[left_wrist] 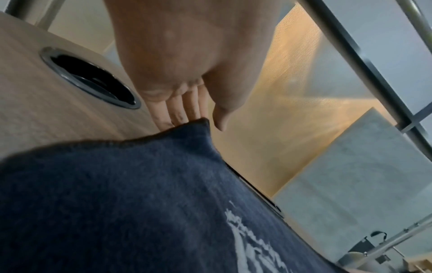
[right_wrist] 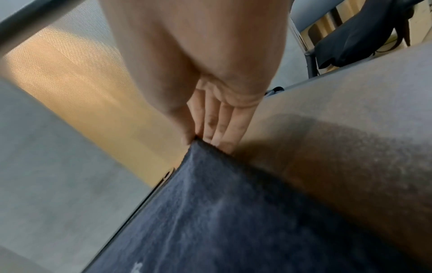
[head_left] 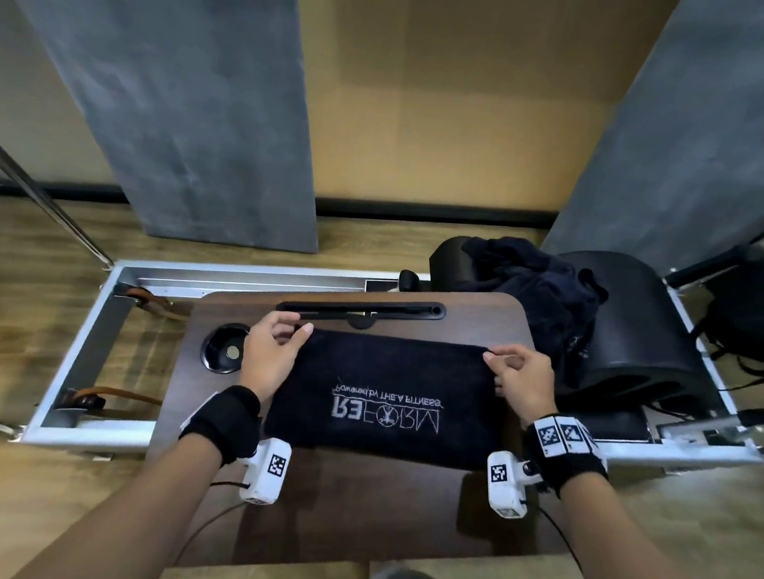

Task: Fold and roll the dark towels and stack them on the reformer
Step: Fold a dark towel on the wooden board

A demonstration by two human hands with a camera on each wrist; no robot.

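A dark towel (head_left: 380, 395) with white REFORM lettering lies folded flat on a small brown table (head_left: 351, 517) set across the reformer (head_left: 90, 333). My left hand (head_left: 293, 327) pinches its far left corner, which stands up between thumb and fingers (left_wrist: 182, 112) in the left wrist view, above the towel (left_wrist: 140, 203). At the far right corner my right hand (head_left: 496, 357) pinches the cloth, and the right wrist view shows thumb and fingers (right_wrist: 219, 129) closed on the raised tip of the towel (right_wrist: 233, 221). A heap of loose dark towels (head_left: 538, 280) lies on the reformer's black pads at the right.
The table has a round cup recess (head_left: 225, 347) left of my left hand and a long black slot (head_left: 360, 308) just beyond the towel. A black bag (head_left: 756, 317) sits on the floor at the far right. Grey panels (head_left: 178, 110) stand behind the reformer.
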